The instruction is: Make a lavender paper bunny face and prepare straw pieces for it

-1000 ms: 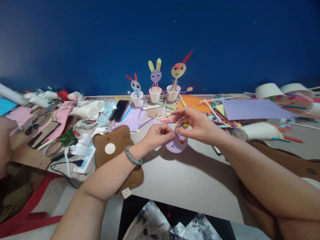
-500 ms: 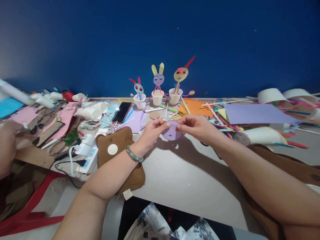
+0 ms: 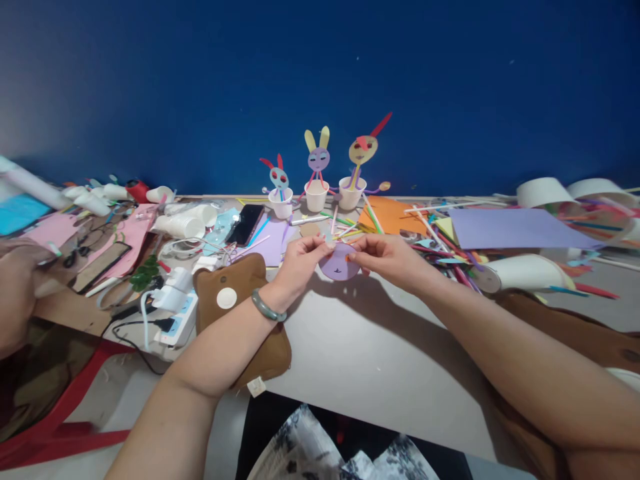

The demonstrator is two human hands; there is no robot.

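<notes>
A purple paper disc [image 3: 340,265] with a small drawn mouth is held up over the table between my two hands. My left hand [image 3: 303,262], with a green bangle at its wrist, pinches the disc's upper left edge. My right hand [image 3: 384,259] has its fingers closed on the upper right edge, where a small orange spot shows by the fingertips. Behind the hands, three paper animal figures stand in white paper cups: a light blue one with red ears [image 3: 279,180], a purple one with yellow ears [image 3: 319,160] and a yellow one [image 3: 363,151].
Left of my arm are a brown pouch [image 3: 260,333], a power strip [image 3: 183,320] and a phone [image 3: 245,225]. Purple paper [image 3: 520,228], orange paper [image 3: 397,215] and a paper cup roll [image 3: 520,273] lie right. Another person's hand [image 3: 17,293] is at far left.
Both hands and the purple disc have shifted slightly left. My right fingers have moved a little on the disc's edge. The other person's hand at the far left has moved slightly.
</notes>
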